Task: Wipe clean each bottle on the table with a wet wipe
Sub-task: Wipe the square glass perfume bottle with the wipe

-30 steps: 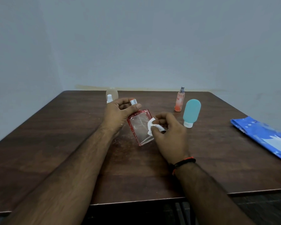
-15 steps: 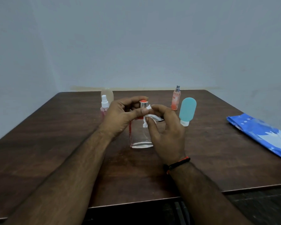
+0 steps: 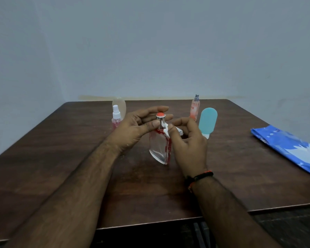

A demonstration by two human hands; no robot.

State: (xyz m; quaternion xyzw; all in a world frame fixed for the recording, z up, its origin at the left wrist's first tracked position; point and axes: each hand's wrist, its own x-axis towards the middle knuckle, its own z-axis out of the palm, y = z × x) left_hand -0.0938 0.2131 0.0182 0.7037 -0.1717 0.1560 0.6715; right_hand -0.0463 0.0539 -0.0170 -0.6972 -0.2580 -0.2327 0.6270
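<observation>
A clear flat glass bottle (image 3: 158,146) with red edges and a silver, red-topped cap stands upright at the table's middle. My left hand (image 3: 132,129) pinches its neck just under the cap between thumb and fingers. My right hand (image 3: 186,140) pinches a small white wet wipe (image 3: 166,130) and presses it against the bottle's right shoulder. A pink spray bottle (image 3: 115,119) with a white pump stands behind my left hand. A slim orange spray bottle (image 3: 195,108) and a teal squeeze tube (image 3: 208,122) standing on its white cap are behind my right hand.
A blue wet-wipe pack (image 3: 286,147) lies flat near the right edge of the dark wooden table (image 3: 61,158). A pale oval bottle (image 3: 121,104) stands behind the pink spray bottle. Grey walls close in the far side.
The glass bottle went from tilted to upright and turned edge-on. My right hand moved the wipe from the bottle's face up to its shoulder by the cap.
</observation>
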